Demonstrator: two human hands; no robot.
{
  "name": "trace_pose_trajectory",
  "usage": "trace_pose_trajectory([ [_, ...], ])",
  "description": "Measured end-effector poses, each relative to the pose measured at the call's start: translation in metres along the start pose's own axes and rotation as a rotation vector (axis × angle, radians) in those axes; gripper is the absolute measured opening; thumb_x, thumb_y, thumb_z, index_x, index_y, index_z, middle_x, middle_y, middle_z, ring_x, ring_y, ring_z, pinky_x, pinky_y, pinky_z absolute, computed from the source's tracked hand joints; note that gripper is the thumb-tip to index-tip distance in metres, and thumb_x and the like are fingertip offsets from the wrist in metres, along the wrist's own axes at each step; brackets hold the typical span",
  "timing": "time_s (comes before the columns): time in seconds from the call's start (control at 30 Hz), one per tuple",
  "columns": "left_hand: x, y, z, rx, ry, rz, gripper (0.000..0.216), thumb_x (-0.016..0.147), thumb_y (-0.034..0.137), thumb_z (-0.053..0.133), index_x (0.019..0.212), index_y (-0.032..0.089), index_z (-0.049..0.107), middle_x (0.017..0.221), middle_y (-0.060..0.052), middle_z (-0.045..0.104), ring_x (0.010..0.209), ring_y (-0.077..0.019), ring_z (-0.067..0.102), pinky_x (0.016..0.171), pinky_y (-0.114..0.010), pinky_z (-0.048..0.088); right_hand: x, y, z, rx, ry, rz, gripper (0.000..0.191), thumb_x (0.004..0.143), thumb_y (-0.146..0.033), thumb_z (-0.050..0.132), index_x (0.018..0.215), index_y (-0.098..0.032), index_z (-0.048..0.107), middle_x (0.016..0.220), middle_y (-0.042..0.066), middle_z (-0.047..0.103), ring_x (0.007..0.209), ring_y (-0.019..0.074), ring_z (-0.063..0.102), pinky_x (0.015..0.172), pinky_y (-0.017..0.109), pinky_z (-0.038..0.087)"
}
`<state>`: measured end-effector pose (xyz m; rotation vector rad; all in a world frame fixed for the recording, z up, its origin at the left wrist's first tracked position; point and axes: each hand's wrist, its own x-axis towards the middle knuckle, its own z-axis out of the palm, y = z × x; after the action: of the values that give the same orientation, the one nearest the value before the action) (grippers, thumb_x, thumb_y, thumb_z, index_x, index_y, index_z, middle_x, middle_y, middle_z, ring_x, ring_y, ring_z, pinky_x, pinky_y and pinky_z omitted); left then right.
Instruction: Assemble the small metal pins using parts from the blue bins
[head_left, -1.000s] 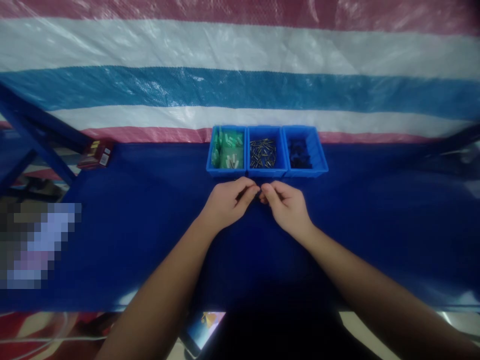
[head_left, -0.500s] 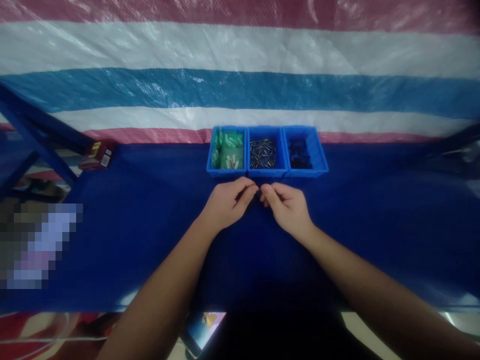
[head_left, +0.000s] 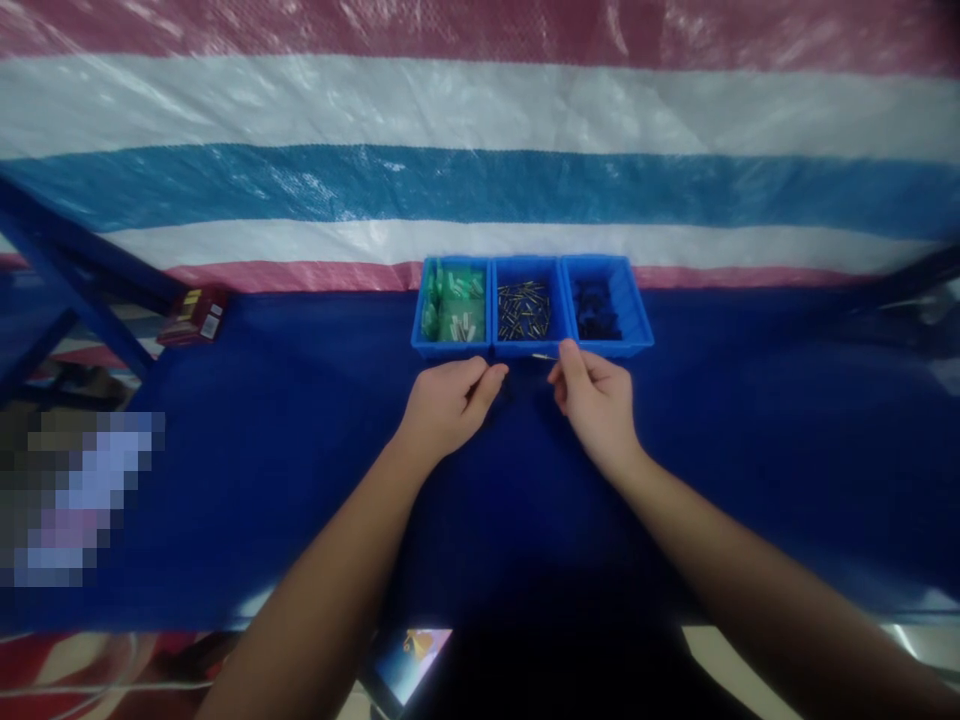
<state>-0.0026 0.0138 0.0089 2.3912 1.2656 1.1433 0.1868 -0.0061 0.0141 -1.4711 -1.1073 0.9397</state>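
Observation:
My left hand (head_left: 451, 402) is closed in a pinch over the blue table, in front of the left bin. A small dark piece (head_left: 507, 386) shows at its fingertips, too dim to name. Between thumb and fingers my right hand (head_left: 598, 400) grips a thin metal pin (head_left: 543, 356), its tip pointing left. The hands are apart. Just beyond them stand three blue bins: the left bin (head_left: 452, 350) has green bags and small pale parts, the middle bin (head_left: 529, 349) many slim metal pins, and the right bin (head_left: 636, 318) dark parts.
A dark red box (head_left: 193, 316) lies at the table's back left, beside a blue metal frame (head_left: 82, 290). Striped plastic sheeting (head_left: 480, 185) hangs behind the blue table (head_left: 262, 430). A phone with a lit screen (head_left: 411, 660) is below the front edge.
My right hand has moved right and slightly up, away from the left, and the metal pin now shows in its fingers. My left hand has barely moved; the dark piece at its fingertips shows more clearly.

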Motion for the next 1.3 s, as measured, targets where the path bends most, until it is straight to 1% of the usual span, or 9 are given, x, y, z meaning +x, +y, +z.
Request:
trace_pose_trajectory([
  [0.13,0.000,0.000,0.001,-0.006,0.005,0.011,0.045,0.103,0.033,0.050,0.060,0.017,0.045,0.053,0.005,0.045,0.047,-0.0074,0.042,0.051,-0.025,0.032,0.008,0.002,-0.002,0.035,0.031,0.022,0.052,0.092,-0.063,0.059,0.067,-0.018,0.065,0.050,-0.003,0.052,0.041,0.0081,0.045,0.041,0.023,0.033],
  [0.27,0.000,0.001,0.001,-0.006,0.012,0.015,0.044,0.103,0.032,0.050,0.061,0.018,0.046,0.053,0.005,0.046,0.048,-0.0075,0.042,0.051,-0.025,0.033,0.009,0.000,-0.003,0.030,-0.138,-0.054,0.045,0.097,-0.058,0.054,0.105,-0.018,0.074,0.064,-0.002,0.063,0.044,0.0080,0.049,0.045,0.024,0.040],
  [0.33,0.000,0.001,0.001,-0.004,0.020,0.018,0.044,0.102,0.032,0.050,0.061,0.018,0.046,0.053,0.005,0.046,0.048,-0.0076,0.042,0.051,-0.025,0.032,0.007,0.000,-0.003,0.003,-0.167,-0.116,0.040,0.097,-0.052,0.056,0.111,-0.019,0.073,0.064,-0.002,0.063,0.047,0.0087,0.051,0.048,0.024,0.042],
  [0.4,0.000,0.001,0.001,0.000,0.025,0.021,0.044,0.103,0.033,0.050,0.062,0.018,0.046,0.053,0.005,0.046,0.049,-0.0079,0.043,0.052,-0.025,0.033,0.006,0.002,-0.002,-0.042,-0.164,-0.170,0.032,0.096,-0.045,0.060,0.106,-0.019,0.074,0.063,-0.002,0.063,0.052,0.0107,0.056,0.052,0.025,0.046],
  [0.5,0.000,0.000,0.001,0.012,0.038,0.030,0.043,0.103,0.033,0.050,0.062,0.018,0.047,0.054,0.005,0.046,0.049,-0.0082,0.044,0.052,-0.025,0.033,0.003,0.007,0.000,-0.169,-0.187,-0.255,0.019,0.092,-0.033,0.065,0.103,-0.020,0.073,0.077,0.001,0.070,0.066,0.0145,0.064,0.064,0.029,0.052],
  [0.67,-0.001,-0.001,0.001,0.032,0.065,0.029,0.042,0.102,0.031,0.050,0.062,0.018,0.046,0.054,0.005,0.043,0.049,-0.0079,0.043,0.052,-0.025,0.032,0.000,0.011,0.002,-0.371,-0.314,-0.413,0.018,0.086,-0.017,0.065,0.101,-0.022,0.072,0.095,0.003,0.076,0.072,0.0154,0.066,0.068,0.030,0.053],
  [1.07,0.000,0.000,0.001,0.014,0.073,0.031,0.043,0.102,0.030,0.050,0.062,0.018,0.045,0.053,0.005,0.042,0.048,-0.0075,0.042,0.052,-0.024,0.032,0.001,0.007,-0.001,-0.507,-0.455,-0.453,0.025,0.077,-0.006,0.064,0.095,-0.022,0.072,0.092,0.002,0.076,0.076,0.0173,0.064,0.074,0.032,0.053],
  [1.23,-0.001,-0.002,0.002,0.008,0.037,0.012,0.043,0.102,0.032,0.050,0.062,0.017,0.048,0.054,0.004,0.047,0.050,-0.0081,0.044,0.053,-0.025,0.033,0.000,0.007,-0.001,-0.560,-0.490,-0.507,0.026,0.075,-0.003,0.062,0.093,-0.021,0.071,0.087,0.002,0.075,0.080,0.0190,0.063,0.076,0.034,0.052],
  [1.3,-0.001,-0.002,0.002,-0.010,0.011,-0.004,0.038,0.101,0.032,0.051,0.066,0.018,0.054,0.058,0.003,0.053,0.054,-0.0091,0.050,0.055,-0.025,0.038,-0.001,0.007,0.000,-0.535,-0.451,-0.505,0.026,0.075,-0.004,0.062,0.092,-0.022,0.070,0.083,0.001,0.073,0.077,0.0185,0.063,0.073,0.033,0.052],
])
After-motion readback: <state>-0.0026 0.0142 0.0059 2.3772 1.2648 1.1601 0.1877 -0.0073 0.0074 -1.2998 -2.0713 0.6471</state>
